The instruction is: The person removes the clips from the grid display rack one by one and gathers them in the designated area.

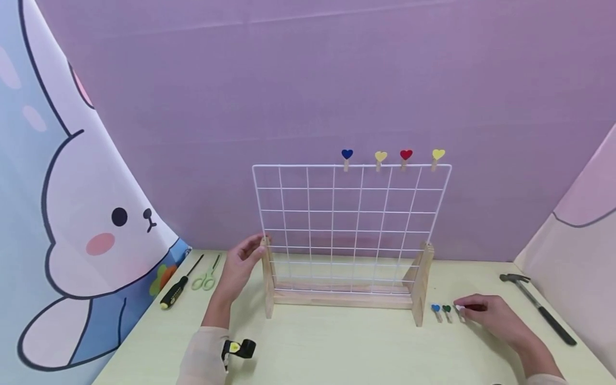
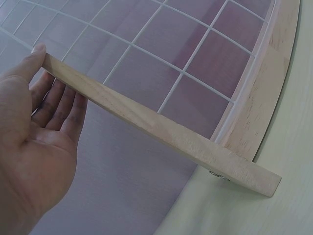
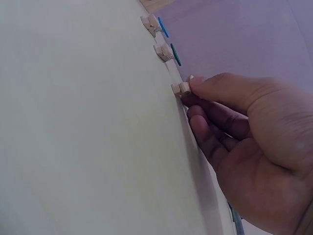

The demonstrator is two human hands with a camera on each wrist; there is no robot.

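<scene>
A white wire grid rack (image 1: pixel 333 211) stands upright between two wooden side posts. My left hand (image 1: pixel 239 269) grips the top of the left wooden post (image 2: pixel 146 120), thumb on one side and fingers on the other. Dark blue (image 1: pixel 347 154), pale yellow (image 1: pixel 380 156), red (image 1: pixel 406 155) and bright yellow (image 1: pixel 438 154) heart clothespins sit along the grid's top wire. At the right, my right hand (image 1: pixel 495 319) pinches a white-heart clothespin (image 3: pixel 181 88) between thumb and fingers, low at the tabletop. Beside it lie a blue-heart clothespin (image 1: pixel 436 308) and a green-heart clothespin (image 1: pixel 447 309).
On the left of the table (image 1: pixel 337 347) lie a black-handled screwdriver (image 1: pixel 175 291) and green scissors (image 1: pixel 207 279). A hammer (image 1: pixel 541 310) lies along the right side. A purple cloth (image 1: pixel 308 80) hangs behind, and a rabbit-print cloth (image 1: pixel 96 214) is at the left.
</scene>
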